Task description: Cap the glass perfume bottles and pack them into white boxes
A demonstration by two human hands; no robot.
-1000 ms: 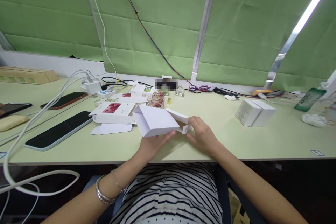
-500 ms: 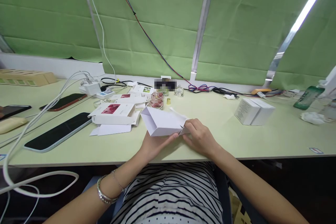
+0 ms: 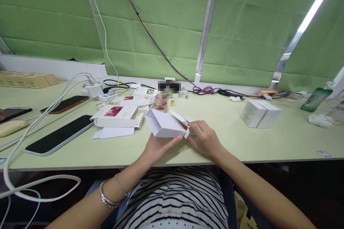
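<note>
A white paper box [image 3: 170,126], open toward the left with flaps loose at its right end, is held low over the table. My left hand [image 3: 159,147] grips it from beneath, thumb along its near lower edge and the other fingers hidden under it. At the right end, my right hand [image 3: 202,136] has its fingers closed on the box's end flaps. Just behind the box stand round glass jars [image 3: 160,102] with reddish contents and a small gold cap [image 3: 172,103]. Flattened white cartons [image 3: 117,116] with red pictures are stacked to the left.
Two white boxes [image 3: 259,114] stand together on the right, with a green bottle [image 3: 316,99] farther right. Phones [image 3: 60,135] and white charging cables [image 3: 43,114] spread over the left side. Bundled wires [image 3: 205,89] run along the back wall.
At the right end of the box, the flaps have bent up and outward under my right fingers. The box has shifted very slightly; my left hand stays in place.
</note>
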